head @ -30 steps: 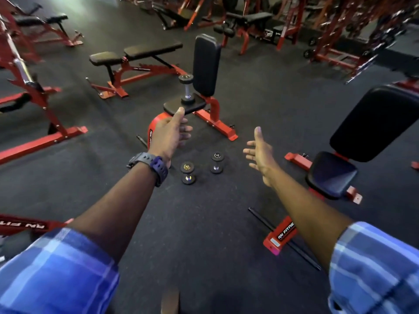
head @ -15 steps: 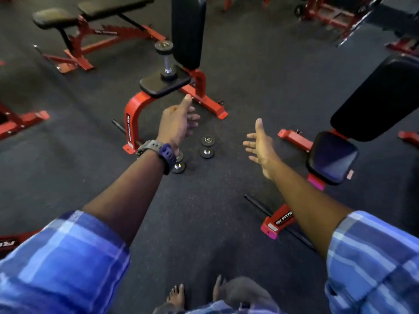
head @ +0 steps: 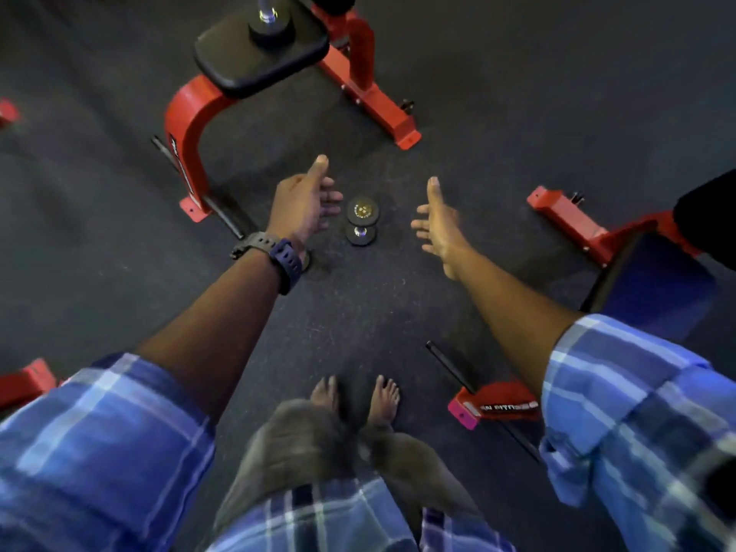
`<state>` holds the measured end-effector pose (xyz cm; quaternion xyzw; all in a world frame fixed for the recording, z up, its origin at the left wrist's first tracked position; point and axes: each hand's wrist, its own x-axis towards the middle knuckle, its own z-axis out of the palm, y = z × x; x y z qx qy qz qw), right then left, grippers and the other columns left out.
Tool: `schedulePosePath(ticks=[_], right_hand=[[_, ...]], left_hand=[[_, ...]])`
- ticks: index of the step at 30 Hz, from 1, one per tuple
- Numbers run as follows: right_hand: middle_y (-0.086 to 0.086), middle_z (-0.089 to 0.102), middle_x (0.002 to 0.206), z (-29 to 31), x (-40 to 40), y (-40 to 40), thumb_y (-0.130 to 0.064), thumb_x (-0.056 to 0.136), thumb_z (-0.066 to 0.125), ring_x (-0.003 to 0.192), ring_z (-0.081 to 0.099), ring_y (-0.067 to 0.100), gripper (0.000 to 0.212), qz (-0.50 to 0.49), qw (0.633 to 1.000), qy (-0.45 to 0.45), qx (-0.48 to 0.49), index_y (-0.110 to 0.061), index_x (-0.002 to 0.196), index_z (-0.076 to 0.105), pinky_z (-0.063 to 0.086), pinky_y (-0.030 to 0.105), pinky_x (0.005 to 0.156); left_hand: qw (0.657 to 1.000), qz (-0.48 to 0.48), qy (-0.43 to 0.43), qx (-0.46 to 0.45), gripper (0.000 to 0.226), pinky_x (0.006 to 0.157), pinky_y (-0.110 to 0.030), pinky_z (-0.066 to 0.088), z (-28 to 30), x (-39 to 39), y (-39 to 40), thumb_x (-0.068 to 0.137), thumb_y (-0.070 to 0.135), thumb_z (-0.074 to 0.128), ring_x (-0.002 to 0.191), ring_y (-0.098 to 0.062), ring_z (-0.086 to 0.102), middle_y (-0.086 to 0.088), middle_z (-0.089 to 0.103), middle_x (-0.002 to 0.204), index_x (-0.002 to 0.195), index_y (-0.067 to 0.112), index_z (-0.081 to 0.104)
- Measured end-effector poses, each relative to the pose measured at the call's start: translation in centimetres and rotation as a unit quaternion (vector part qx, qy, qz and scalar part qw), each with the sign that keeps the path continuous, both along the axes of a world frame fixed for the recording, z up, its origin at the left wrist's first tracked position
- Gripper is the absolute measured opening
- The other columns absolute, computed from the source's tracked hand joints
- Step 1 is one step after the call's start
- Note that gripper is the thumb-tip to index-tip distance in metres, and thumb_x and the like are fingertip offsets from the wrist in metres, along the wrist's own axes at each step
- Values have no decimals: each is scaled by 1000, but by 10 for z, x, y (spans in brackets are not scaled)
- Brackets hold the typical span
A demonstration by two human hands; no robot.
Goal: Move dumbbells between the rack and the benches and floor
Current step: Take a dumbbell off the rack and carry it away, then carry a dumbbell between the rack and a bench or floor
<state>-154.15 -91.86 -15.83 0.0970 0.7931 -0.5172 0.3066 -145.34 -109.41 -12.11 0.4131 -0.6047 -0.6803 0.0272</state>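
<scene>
A small black dumbbell [head: 361,221] lies on the dark rubber floor between my two hands. My left hand [head: 306,205] hovers just to its left, fingers spread, holding nothing; a watch sits on that wrist. A second floor dumbbell [head: 306,261] is almost wholly hidden under my left wrist, with only an edge showing. My right hand [head: 438,221] is open to the right of the visible dumbbell, apart from it. Another dumbbell [head: 267,23] stands upright on the black seat of the red bench [head: 187,125] ahead, its top cut off by the frame.
A second red bench with a dark seat [head: 653,288] stands at the right, its foot [head: 494,404] and a black bar near my bare feet [head: 354,396]. Red frame parts [head: 24,382] show at the left edge.
The view has tilted down and closer to the floor. Both open hands have lowered toward the floor dumbbells, and my left wrist now covers one of them. My feet have come into view.
</scene>
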Motion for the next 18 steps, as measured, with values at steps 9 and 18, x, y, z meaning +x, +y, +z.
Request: schedulePosePath(ticks=[9,18], right_hand=[[4,68,103,-206,-141,-72,-59,96,34,96,62,19,50,19,997,-59,50,-19,107,62,48,39,90],[3,65,117,-473,-228,-105,5,91,45,100,59,20,39,170,971,-53,162,-10,127,53,49,23,73]], left_hand=[[996,22,-76,37,48,87,-40,53,-186,-156,-64,101,51,43,101,-26,69,-7,73,111,112,11,66],[990,-36,-140,4,44,100,-36,47,-429,-257,-107,105,40,41,104,-20,63,-7,68,113,111,8,69]])
